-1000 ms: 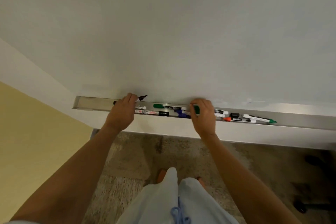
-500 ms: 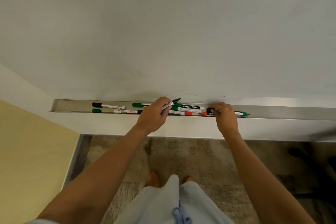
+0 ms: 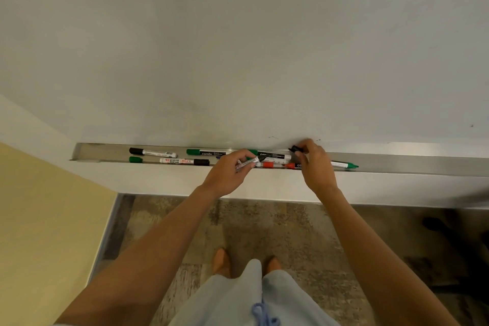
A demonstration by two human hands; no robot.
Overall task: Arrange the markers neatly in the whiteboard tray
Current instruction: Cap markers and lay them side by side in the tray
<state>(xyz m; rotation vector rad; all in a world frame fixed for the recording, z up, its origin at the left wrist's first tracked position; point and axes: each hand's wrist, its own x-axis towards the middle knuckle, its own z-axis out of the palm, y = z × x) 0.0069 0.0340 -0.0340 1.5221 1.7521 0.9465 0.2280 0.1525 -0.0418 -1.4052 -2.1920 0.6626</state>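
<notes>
A long metal tray [image 3: 410, 164] runs under the whiteboard [image 3: 238, 47] and holds several markers. My left hand [image 3: 229, 172] grips an uncapped black marker [image 3: 254, 161], tip pointing right, just above the tray's middle. My right hand [image 3: 315, 164] pinches a black cap [image 3: 295, 149] a little right of that tip. At the left lie a black-capped marker [image 3: 152, 152], a loose green cap [image 3: 135, 159] and a red-labelled marker [image 3: 185, 161]. Green markers [image 3: 206, 152], a red marker [image 3: 270, 165] and a green-tipped marker [image 3: 344, 165] lie around my hands, partly hidden.
A yellow wall [image 3: 47, 233] stands at the left, meeting the white ledge [image 3: 264, 185] below the tray. Patterned carpet [image 3: 264, 233] and my feet [image 3: 221, 262] are beneath. A dark chair base [image 3: 449, 246] sits at the lower right.
My left hand carried the uncapped marker rightward along the tray. My right hand lifted a black cap out of the tray, up near the marker's tip. The view shifted right.
</notes>
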